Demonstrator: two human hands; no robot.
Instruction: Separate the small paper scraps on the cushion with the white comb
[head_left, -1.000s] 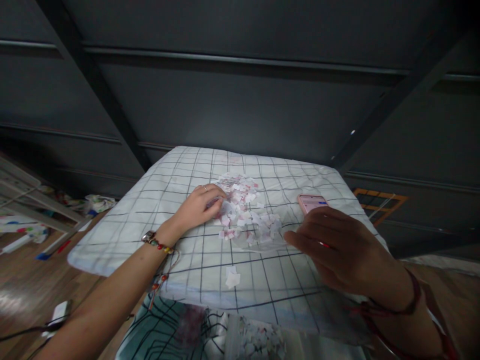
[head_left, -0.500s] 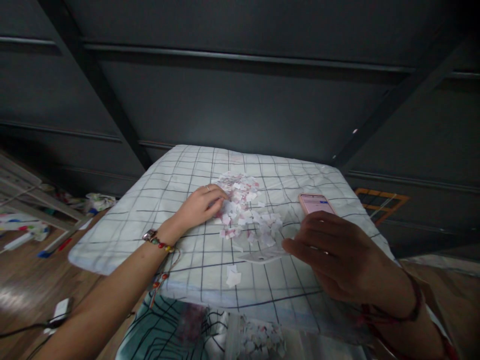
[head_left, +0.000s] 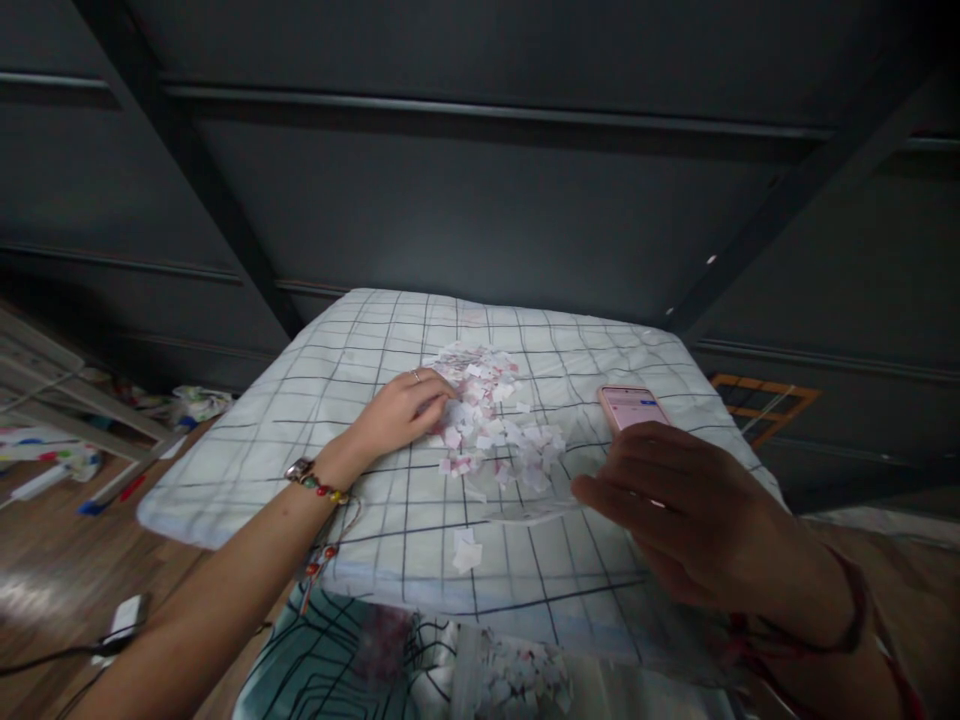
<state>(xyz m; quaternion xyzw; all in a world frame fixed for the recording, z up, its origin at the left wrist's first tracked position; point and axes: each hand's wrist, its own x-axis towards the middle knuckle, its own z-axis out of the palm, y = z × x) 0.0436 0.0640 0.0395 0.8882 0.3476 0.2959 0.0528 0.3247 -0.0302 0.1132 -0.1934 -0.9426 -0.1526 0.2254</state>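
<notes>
A loose, uneven pile of small paper scraps (head_left: 484,425), mostly white with some pink, lies spread on a checked cloth (head_left: 375,545), reaching from its far end toward the near right. A few overlapping white pieces (head_left: 466,553) lie flat, apart on the near side. At the pile's near right edge sits crumpled clear plastic (head_left: 529,517), probably a bag, its rim blurred

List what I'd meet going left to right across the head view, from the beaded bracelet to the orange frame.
Beaded bracelet, left hand, pile of paper scraps, pink-edged phone, orange frame.
</notes>
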